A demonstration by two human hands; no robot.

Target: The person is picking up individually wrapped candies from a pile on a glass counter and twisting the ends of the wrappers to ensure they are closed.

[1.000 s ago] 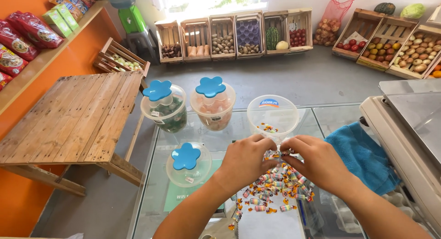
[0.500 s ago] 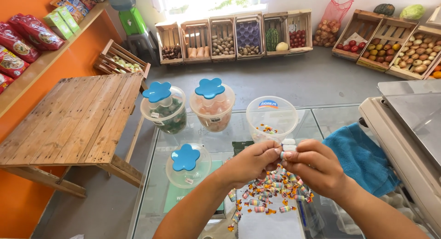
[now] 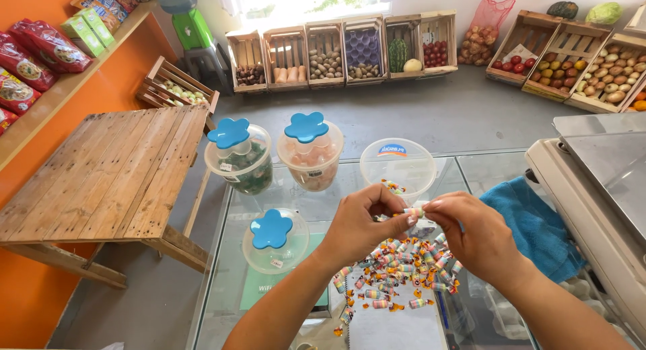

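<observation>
My left hand (image 3: 363, 223) and my right hand (image 3: 471, 234) meet above a heap of small striped wrapped candies (image 3: 404, 269) on the glass counter (image 3: 282, 195). Between their fingertips both hands pinch a wrapped candy (image 3: 413, 213). Just beyond them stands an open clear plastic tub (image 3: 397, 167) with a few candies at its bottom.
Two lidded tubs with blue flower-shaped lids (image 3: 239, 155) (image 3: 311, 150) stand at the counter's far edge; a loose lid with a blue flower top (image 3: 274, 239) lies left. A blue cloth (image 3: 531, 225) and a scale (image 3: 599, 188) sit right. A wooden table (image 3: 108, 171) and produce crates (image 3: 343, 50) are beyond.
Both hands lifted from the candy heap with sweets, held them up, and now pinch a single candy slightly lower and nearer the tub.
</observation>
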